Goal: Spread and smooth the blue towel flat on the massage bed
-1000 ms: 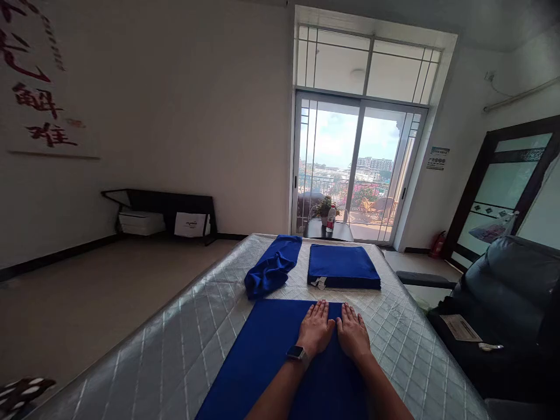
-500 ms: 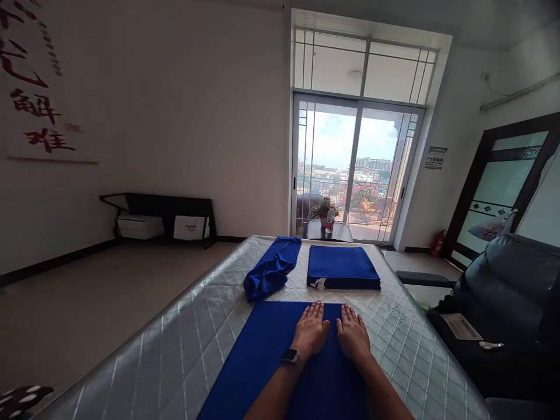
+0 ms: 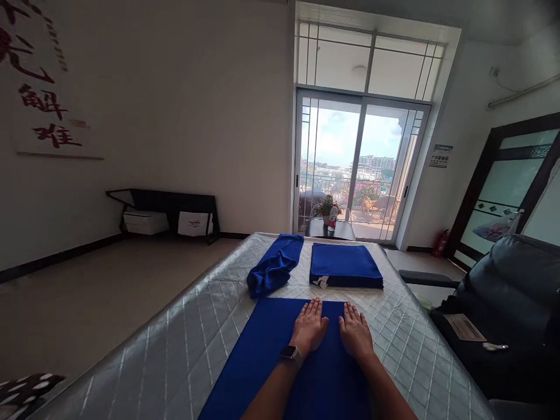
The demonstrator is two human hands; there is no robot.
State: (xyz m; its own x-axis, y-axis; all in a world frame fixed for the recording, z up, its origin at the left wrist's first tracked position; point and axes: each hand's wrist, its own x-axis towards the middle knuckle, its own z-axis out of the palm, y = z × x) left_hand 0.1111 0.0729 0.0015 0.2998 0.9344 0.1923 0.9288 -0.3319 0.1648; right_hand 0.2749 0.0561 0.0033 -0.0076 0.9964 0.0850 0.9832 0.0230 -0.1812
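A blue cloth (image 3: 254, 356) lies flat and smooth in front of me, running toward the lower edge of the view. My left hand (image 3: 310, 326), with a watch on its wrist, rests palm down on it near the far edge, fingers stretched out. Beside it, my right hand (image 3: 355, 331) lies flat at the cloth's far right, fingers straight, a small gap between the two thumbs. Beyond them sits a neat stack of folded blue cloths (image 3: 345, 261) with a white tag at its front. To the left of that stack is a crumpled blue cloth (image 3: 275, 265).
Everything lies on a silver quilted mattress (image 3: 184, 344). On the right stands a dark armchair (image 3: 511, 291) holding a card and a small white item. Behind the mattress, a small table (image 3: 317, 230) bears a plant and a bottle. A low black rack (image 3: 175, 201) stands against the wall.
Both hands stay flat on the cloth, with the right one slightly farther from the left. The whole view has shifted a little.
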